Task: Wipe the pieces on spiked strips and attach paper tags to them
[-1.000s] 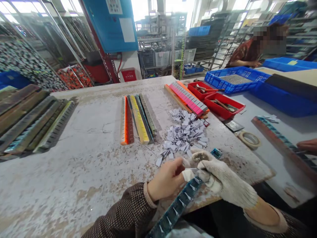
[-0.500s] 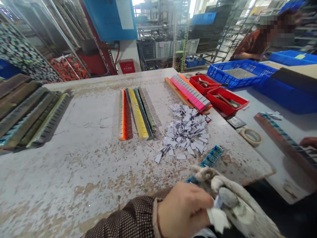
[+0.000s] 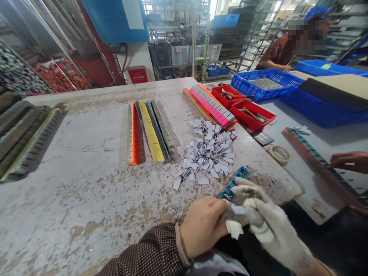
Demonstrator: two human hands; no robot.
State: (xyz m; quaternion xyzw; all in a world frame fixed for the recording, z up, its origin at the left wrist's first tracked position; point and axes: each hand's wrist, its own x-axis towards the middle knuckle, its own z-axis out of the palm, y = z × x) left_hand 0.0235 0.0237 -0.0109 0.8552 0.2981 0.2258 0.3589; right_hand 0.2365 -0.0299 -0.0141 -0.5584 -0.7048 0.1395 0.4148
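My bare left hand point(image 3: 202, 226) is curled at the table's near edge, its fingers pinched against a long teal patterned strip point(image 3: 235, 182) and a small white paper tag point(image 3: 234, 229). My right hand point(image 3: 264, 220) wears a dirty white knit glove and is closed over the same strip, thumb and fingers pressing on it. The strip's far end lies on the table just short of a pile of white paper tags point(image 3: 208, 151). Most of the strip is hidden under my hands.
Several coloured strips point(image 3: 148, 130) lie side by side mid-table, a pink and orange set point(image 3: 211, 105) farther right, dark ones point(image 3: 23, 138) at left. Red trays point(image 3: 248, 111), blue crates point(image 3: 266, 84), a tape roll point(image 3: 278, 153). Another person's hand point(image 3: 349, 161) rests on a strip at right.
My hands and the teal strip dropped toward me, then came back up slightly; the view shifted right. The other person's hand reached further onto their strip.
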